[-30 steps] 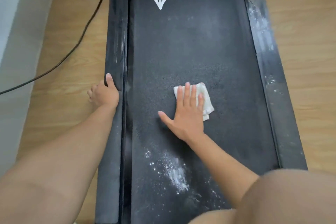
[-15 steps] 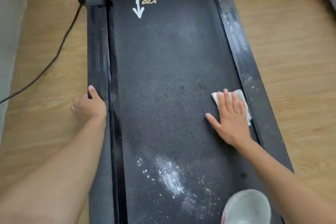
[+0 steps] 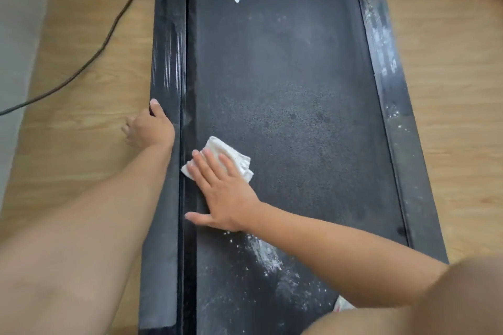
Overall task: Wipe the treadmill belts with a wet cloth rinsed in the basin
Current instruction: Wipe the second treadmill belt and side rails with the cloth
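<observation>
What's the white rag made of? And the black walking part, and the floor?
The white rag looks like soft cotton cloth: it crumples under the right hand. The belt seems matte black rubber, finely grainy, holding white dust. The floor looks like smooth wood or laminate, going by grain lines and plank seams; I cannot tell which.

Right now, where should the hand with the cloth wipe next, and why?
Probably pull the cloth back toward the person, over the white powder. The right hand presses the cloth flat at the left edge of the belt, and that powder patch lies just nearer, unwiped. The left hand grips the side rail for support.
</observation>
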The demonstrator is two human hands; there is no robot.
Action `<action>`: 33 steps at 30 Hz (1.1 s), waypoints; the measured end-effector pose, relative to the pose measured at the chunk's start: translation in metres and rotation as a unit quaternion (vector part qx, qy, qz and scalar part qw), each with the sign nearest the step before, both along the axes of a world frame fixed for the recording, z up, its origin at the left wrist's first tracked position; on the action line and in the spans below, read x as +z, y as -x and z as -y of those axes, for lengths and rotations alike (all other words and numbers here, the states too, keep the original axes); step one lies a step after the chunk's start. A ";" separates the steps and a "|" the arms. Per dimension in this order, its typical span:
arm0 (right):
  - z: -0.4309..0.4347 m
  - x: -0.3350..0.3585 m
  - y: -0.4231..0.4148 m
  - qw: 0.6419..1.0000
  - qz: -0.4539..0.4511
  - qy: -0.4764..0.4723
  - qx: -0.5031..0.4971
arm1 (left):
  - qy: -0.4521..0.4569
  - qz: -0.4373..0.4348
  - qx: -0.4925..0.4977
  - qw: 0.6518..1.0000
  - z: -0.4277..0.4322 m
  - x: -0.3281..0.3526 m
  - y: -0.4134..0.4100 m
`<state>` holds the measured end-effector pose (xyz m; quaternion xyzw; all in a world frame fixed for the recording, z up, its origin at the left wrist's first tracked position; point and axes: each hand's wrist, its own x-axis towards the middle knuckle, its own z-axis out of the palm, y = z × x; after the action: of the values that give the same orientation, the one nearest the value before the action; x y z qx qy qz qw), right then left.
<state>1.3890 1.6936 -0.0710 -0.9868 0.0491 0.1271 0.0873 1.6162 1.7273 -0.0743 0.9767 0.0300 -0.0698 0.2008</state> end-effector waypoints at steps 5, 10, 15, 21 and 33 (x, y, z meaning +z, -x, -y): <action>0.048 -0.005 0.066 0.999 0.045 -0.009 0.004 | -0.001 -0.002 0.006 1.000 -0.003 -0.005 -0.001; 0.161 0.001 0.183 0.933 -0.009 0.006 -0.359 | 0.015 -0.004 0.034 0.999 0.000 -0.010 -0.004; 0.135 0.000 0.205 0.870 -0.040 -0.025 -0.491 | 0.006 -0.033 -0.009 0.999 0.002 -0.005 -0.003; 0.040 0.002 0.082 0.971 -0.015 -0.043 -0.236 | 0.043 -0.094 -0.063 0.993 -0.011 -0.006 -0.014; 0.073 -0.001 0.125 0.997 0.010 -0.010 -0.079 | -0.024 -0.031 -0.018 0.999 0.002 -0.004 -0.003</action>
<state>1.2640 1.6202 -0.0717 -0.9801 0.1246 0.1103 0.1078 1.6194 1.7257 -0.0782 0.9790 0.0203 -0.1026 0.1750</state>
